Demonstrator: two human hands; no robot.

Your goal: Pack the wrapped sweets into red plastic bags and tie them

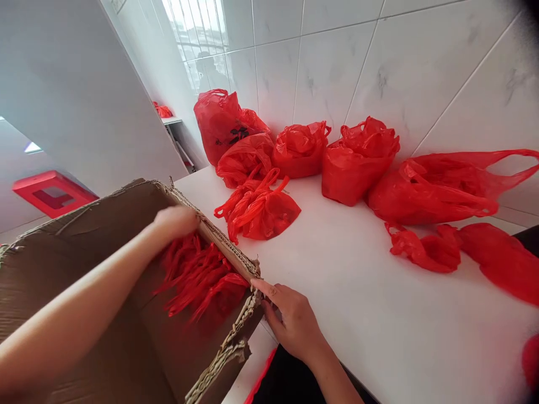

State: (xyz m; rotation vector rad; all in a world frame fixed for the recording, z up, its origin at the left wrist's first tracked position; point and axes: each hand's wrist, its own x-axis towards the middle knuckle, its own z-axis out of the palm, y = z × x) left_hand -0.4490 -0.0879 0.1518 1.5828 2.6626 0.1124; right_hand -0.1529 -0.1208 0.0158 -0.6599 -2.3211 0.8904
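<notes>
A white tiled wall (328,67) runs behind a white worktop (337,252), meeting its back edge. At the worktop's left edge stands an open cardboard box (109,219), its rim torn and ragged; what holds the box up is out of sight. Along the back edge of the worktop sits a row of red plastic bags. Toward the right end a wide bag (433,188) lies with its handles stretched out; near the far left corner a tall bag (214,126) with black marks leans by the wall. Between them stand a square-sided bag (353,168) and a rounder bag (300,148). Inside the box, against the wall nearest the worktop, lies a bundle of red plastic (202,280). In front of the row, close to the box, rests a gathered red bag (261,213). The right hand (290,317) has its fingers clamped on the box's near corner. The left hand (177,220) reaches in above the bundle, beside the inner wall; blur makes it impossible to tell whether its fingers are apart or together.
</notes>
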